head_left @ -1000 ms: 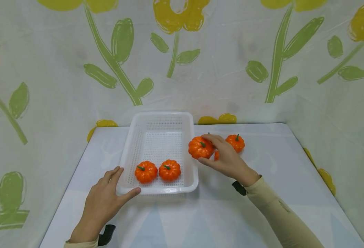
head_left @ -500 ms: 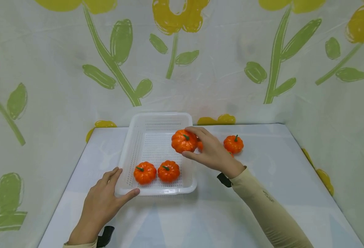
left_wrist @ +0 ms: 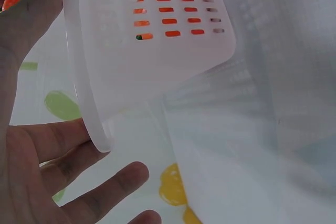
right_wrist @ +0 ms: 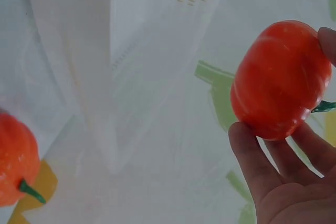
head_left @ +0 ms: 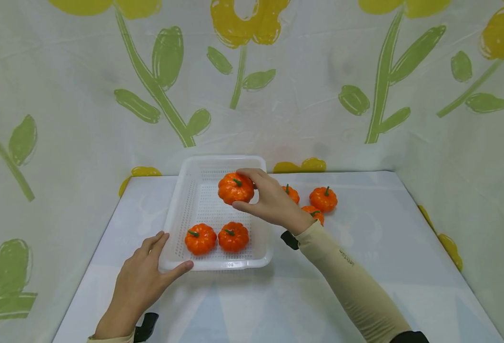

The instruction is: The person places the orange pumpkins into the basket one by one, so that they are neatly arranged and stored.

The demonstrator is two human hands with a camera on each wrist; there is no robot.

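My right hand (head_left: 273,200) holds a small orange pumpkin (head_left: 235,187) with a green stem above the white plastic basket (head_left: 174,209). In the right wrist view, its thumb and fingertips grip this pumpkin (right_wrist: 281,80) from opposite sides. Two more pumpkins, a left one (head_left: 200,239) and a right one (head_left: 233,237), sit inside the basket near its front wall. At the basket's front left corner rests my left hand (head_left: 142,271), fingers spread and thumb on the rim. The left wrist view has that hand (left_wrist: 37,150) touching the rim, with orange showing through the slots.
On the white table (head_left: 342,286), right of the basket, lie three pumpkins: a back right one (head_left: 323,199), a front one (head_left: 314,213) and one partly hidden by the right hand (head_left: 292,194). A flower-printed cloth wall (head_left: 303,109) stands behind and at both sides.
My right hand has carried the pumpkin leftward from beside the basket's right rim to over its inside. The pumpkins on the right have come into fuller view. The left hand has stayed put.
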